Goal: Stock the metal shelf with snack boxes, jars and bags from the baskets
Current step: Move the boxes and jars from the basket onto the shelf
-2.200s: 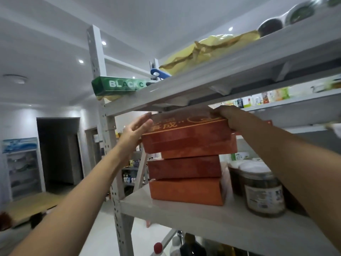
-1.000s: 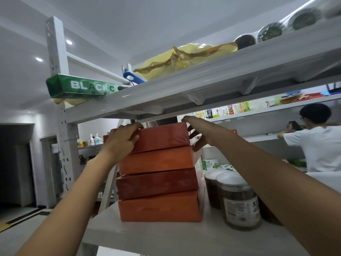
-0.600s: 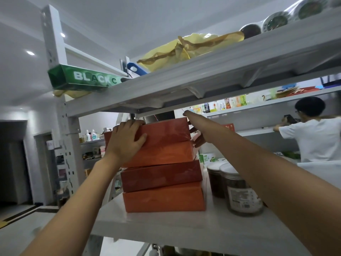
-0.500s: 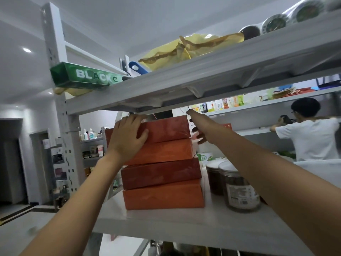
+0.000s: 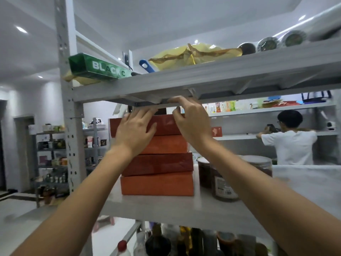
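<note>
The main risk is a shove that goes too far. The left hand (image 5: 134, 133) lies flat, fingers (image 5: 145, 112) straight and spread, on the front face of the top orange-red cardboard box (image 5: 165, 126). That box already juts left of the three matching boxes under it. The stack (image 5: 156, 183) stands near the left front corner of the grey metal shelf (image 5: 166, 207), so a harder or skewed push could slide the top box off the pile towards that edge.

The gap under the upper shelf board (image 5: 203, 78) is tight, and knuckles could jam there. The right hand (image 5: 191, 121) bends its fingers over the box's top right corner, close under that board. Whether they truly grip it cannot be told. A slip to the right could knock the brown pale-lidded jars (image 5: 223, 183) just beside the stack.
</note>
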